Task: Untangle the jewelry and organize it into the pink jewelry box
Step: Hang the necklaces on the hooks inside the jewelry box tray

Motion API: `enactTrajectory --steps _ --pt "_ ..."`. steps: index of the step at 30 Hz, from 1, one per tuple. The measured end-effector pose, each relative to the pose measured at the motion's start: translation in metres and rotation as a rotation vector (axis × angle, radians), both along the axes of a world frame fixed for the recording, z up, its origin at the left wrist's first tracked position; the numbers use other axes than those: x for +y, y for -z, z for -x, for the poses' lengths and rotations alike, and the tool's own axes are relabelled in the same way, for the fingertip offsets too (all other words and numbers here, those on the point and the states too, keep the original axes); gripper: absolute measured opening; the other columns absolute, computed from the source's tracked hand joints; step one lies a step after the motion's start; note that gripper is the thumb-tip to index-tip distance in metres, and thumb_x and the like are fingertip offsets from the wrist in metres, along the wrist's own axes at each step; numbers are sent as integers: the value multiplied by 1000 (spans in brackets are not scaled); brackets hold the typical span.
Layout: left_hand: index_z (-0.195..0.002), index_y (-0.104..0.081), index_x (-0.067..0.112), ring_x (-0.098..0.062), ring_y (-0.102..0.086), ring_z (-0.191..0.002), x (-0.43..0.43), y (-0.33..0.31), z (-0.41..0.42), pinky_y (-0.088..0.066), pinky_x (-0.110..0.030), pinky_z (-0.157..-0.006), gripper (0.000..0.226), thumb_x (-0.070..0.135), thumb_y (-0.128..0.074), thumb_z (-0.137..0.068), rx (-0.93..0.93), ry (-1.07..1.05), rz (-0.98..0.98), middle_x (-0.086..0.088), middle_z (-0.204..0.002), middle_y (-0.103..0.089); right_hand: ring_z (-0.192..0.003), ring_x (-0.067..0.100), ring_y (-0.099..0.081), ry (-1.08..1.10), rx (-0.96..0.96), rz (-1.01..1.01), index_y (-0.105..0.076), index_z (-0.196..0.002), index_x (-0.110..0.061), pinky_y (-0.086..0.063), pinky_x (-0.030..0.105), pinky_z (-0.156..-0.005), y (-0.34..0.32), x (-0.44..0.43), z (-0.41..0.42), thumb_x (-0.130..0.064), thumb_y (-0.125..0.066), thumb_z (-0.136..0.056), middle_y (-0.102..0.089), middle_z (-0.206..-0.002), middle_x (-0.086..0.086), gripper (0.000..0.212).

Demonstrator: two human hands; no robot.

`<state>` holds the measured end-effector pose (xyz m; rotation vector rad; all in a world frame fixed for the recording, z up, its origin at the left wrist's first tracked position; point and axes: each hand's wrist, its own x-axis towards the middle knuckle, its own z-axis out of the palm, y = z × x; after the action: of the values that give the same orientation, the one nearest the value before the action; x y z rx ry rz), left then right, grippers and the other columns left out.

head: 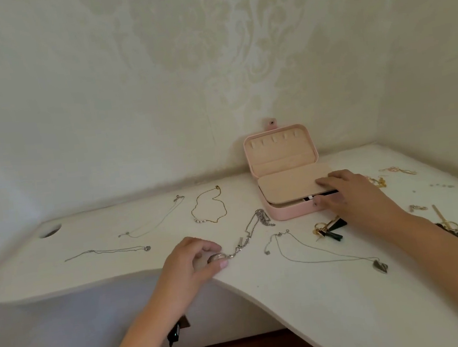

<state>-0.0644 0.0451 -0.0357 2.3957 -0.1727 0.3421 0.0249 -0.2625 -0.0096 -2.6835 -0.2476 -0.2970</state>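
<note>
I'm pinching the pendant (217,257) between the thumb and fingertips of my left hand (192,260), right by the near edge of the table (308,307). Its chain (250,229) is trailing away to the far right and ending in a bunch just beside the left corner of the box (289,212). The box is sitting open at the far side, with its lid leaning back toward the wall.

My right hand (351,196) is holding the flap (286,184) inside the box. The fingers are lying on top, and the thumb looks to be tucked under the flap's near edge, though the view is soft there.

Now the worries. If I'm lifting the pendant too fast, that bunched end is going to whip along the table. It could snag the box corner or sweep into the heart necklace (317,256) lying near it to the right. That would undo the sorting and make a fresh knot.

The pendant is also hanging close to the table's near edge, so if my pinch loosens it could be sliding off to the floor and dragging the chain after it.

On the right, my forearm is hovering over the tassels (330,230), and a careless pull back could be scattering them. And if the flap slips from my fingers while the chain is going in, it could be trapping links under it.
</note>
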Motion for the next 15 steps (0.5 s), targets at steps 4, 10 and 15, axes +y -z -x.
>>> enactTrajectory --steps 4,10,15 --pt "-78 -65 22 5 -46 -63 7 -12 -11 -35 -10 -59 14 28 -77 -76 121 24 -15 11 -71 -52 -130 22 -36 5 2 6 -46 -137 -25 -32 33 -105 1 0 -1 -45 -50 -92 -39 -143 1 49" --pt "-72 -69 25 -1 -46 -55 8 -18 -15 -33 -13 -53 9 29 -76 -77 182 90 -18 13 -60 -58 -134 17 -30 -51 -120 -26 -50 -135 -18 -24 24 -106 -2 18 7 -36 -52 -93 -42 -142 2 45" --pt "-71 -75 23 -3 -52 -58 11 -34 -15 -41 -14 -61 7 21 -75 -77 262 170 198 6 -61 -63 -106 -1 -51 -282 -215 -252 -68 -112 -17 -26 -3 -88 -13 53 33 -20 -65 -87 -64 -116 -5 25"
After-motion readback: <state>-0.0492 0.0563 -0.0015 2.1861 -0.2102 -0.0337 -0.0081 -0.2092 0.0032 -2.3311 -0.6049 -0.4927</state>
